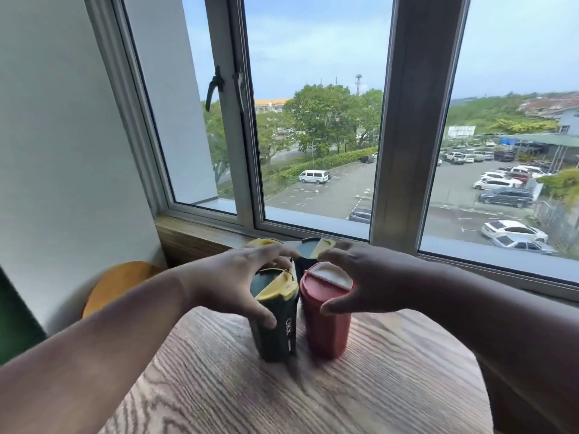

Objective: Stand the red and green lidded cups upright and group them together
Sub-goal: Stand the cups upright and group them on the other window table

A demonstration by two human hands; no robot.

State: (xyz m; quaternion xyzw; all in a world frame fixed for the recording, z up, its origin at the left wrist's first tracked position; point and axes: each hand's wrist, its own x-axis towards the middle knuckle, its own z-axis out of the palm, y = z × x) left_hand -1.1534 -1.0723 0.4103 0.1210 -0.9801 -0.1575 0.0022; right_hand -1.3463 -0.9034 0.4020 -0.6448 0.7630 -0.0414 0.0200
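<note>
Low in the centre of the frame, on the wooden table (360, 386), the green cup (277, 327) and red cup (326, 321) are being kept upright, long axes vertical, almost touching. The left hand (232, 283) is being curled around the green cup, fingers spread; the right hand (363, 277) is being cupped beside the red, fingers spread. More lidded cups are being glimpsed behind.

Bright window (313, 120) backlight, edges warped, slight blur

Both bare arms reach forward and come close together. The left hand (238, 283) is spread wide, its fingers curved and its thumb pointing down. The right hand (360, 280) faces it, also wide, with fingers bent.
</note>
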